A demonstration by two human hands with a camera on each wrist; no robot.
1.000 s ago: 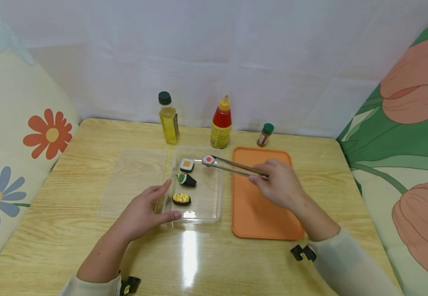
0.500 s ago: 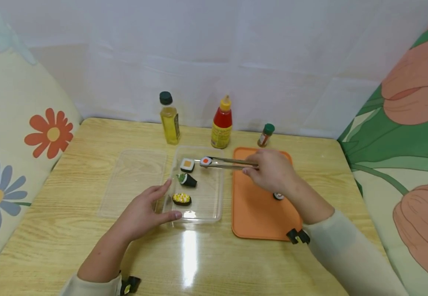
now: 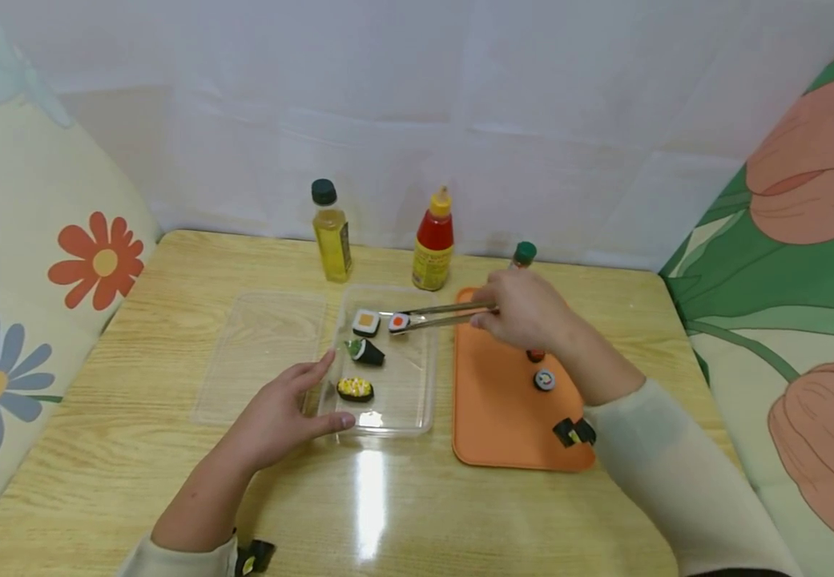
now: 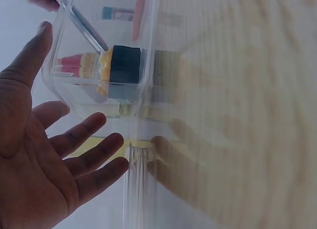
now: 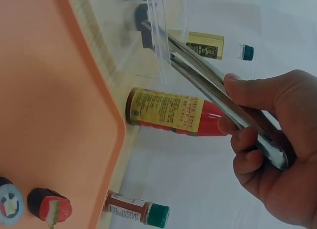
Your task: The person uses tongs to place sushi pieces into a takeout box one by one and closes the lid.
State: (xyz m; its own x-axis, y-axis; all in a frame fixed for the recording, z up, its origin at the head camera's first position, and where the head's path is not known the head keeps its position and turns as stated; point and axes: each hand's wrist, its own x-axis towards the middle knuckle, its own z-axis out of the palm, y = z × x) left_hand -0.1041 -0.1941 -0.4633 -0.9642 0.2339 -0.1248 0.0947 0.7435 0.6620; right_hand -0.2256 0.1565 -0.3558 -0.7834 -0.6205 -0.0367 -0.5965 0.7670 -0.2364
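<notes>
My right hand (image 3: 528,308) grips metal tongs (image 3: 445,308) that reach left over the clear plastic container (image 3: 431,385). Between the spread tong tips, inside the container, is a sushi roll (image 3: 399,322) with a red-orange centre. Left of it sits a square roll (image 3: 366,322) with an orange centre. Below are a black cone-shaped hand roll (image 3: 366,351) with green filling and a yellow-topped sushi piece (image 3: 355,389). My left hand (image 3: 283,413) is spread at the container's left side, thumb near the front corner. In the left wrist view its fingers (image 4: 94,159) are extended, holding nothing.
An orange tray (image 3: 492,425) on the right bears a round roll (image 3: 544,380) and a red-topped piece (image 5: 52,206). Behind stand an oil bottle (image 3: 332,240), a red sauce bottle (image 3: 433,248) and a green-capped spice jar (image 3: 524,254). A clear lid (image 3: 258,361) lies left.
My right hand has moved left and farther back. The tong arms have spread, and the red-centred roll sits slightly lower and left. Tray pieces have come into view. My left hand stays put.
</notes>
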